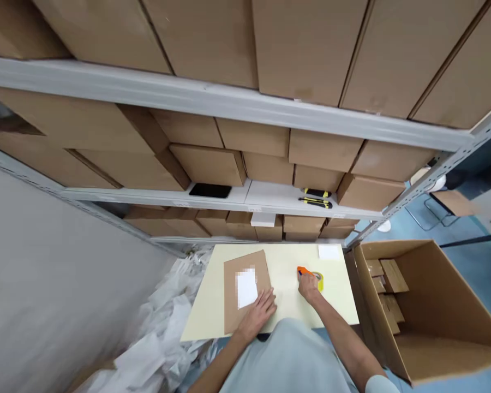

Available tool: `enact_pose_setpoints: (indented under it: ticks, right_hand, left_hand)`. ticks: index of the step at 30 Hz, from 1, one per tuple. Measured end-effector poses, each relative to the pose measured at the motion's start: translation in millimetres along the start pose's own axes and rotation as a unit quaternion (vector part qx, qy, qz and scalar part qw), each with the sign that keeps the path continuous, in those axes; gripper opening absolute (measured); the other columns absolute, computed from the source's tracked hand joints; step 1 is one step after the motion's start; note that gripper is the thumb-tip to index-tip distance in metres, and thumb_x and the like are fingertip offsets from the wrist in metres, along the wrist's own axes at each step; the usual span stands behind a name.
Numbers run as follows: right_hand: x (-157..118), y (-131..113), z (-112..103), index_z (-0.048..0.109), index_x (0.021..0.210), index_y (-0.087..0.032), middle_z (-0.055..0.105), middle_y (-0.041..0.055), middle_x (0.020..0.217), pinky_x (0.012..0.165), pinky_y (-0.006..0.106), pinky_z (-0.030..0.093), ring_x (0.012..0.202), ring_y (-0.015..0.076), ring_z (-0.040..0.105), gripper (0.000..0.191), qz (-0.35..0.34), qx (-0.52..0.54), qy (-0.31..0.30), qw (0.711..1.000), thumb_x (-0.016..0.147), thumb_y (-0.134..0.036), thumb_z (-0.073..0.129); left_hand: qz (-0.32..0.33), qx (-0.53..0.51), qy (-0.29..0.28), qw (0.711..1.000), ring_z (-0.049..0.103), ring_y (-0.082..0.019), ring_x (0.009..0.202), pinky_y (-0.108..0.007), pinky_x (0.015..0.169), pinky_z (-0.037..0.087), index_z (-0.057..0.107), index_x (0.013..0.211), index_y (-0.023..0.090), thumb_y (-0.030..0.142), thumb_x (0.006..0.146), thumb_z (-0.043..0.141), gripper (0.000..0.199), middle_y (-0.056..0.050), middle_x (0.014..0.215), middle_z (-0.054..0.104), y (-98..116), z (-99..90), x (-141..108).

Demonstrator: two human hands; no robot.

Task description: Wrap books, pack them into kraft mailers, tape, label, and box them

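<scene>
On the cream table [284, 303] lies a flat cardboard box [232, 289] with a white label [246, 288] on its top, turned slightly askew. My left hand [262, 313] rests with its fingers stretched over the lower right edge of this box. Over to the right, my right hand [308, 286] is closed around an orange tape dispenser [303, 271] that carries a yellow roll of tape [319, 280]. The dispenser is on or just above the tabletop; I cannot tell which. My fingers hide part of it.
A large open carton [445, 305] with several small boxes inside stands right of the table. Crumpled white paper [167, 327] is heaped at the left. Shelves ahead hold many cartons, a black flat device [210, 190] and yellow-black cutters [316, 202]. White paper [328, 251] lies at the table's back right.
</scene>
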State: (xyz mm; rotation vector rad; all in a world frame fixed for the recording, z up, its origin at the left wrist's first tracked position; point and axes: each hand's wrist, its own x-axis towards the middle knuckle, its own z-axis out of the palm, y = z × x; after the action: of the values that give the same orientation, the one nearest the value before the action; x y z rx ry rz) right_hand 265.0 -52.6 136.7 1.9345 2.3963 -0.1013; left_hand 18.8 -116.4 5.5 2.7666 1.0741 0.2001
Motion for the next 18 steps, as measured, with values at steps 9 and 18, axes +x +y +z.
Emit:
enact_pose_setpoints:
  ticks: [9, 18]
  right_hand:
    - [65, 15, -58, 0.064, 0.14, -0.009, 0.083, 0.0199, 0.116, 0.094, 0.039, 0.06, 0.108, 0.0332, 0.081, 0.046, 0.096, 0.107, -0.019, 0.989, 0.112, -0.043, 0.05]
    - [194, -29, -186, 0.062, 0.142, -0.004, 0.074, 0.0268, 0.139, 0.113, 0.042, 0.051, 0.128, 0.0341, 0.073, 0.047, 0.016, 0.115, 0.07, 0.991, 0.107, -0.033, 0.051]
  left_hand:
    - [-0.004, -0.03, 0.153, 0.988, 0.041, -0.04, 0.165, -0.065, 0.128, 0.048, 0.057, 0.162, 0.025, 0.032, 0.1, 0.069, 0.063, -0.016, 0.172, 0.051, -41, -69.3, 32]
    - [-0.008, 0.026, 0.383, 0.923, 0.021, -0.037, 0.171, -0.076, 0.137, 0.018, 0.024, 0.179, 0.023, 0.004, 0.1, 0.046, 0.085, -0.014, 0.176, 0.044, -97, -257.0, 182]
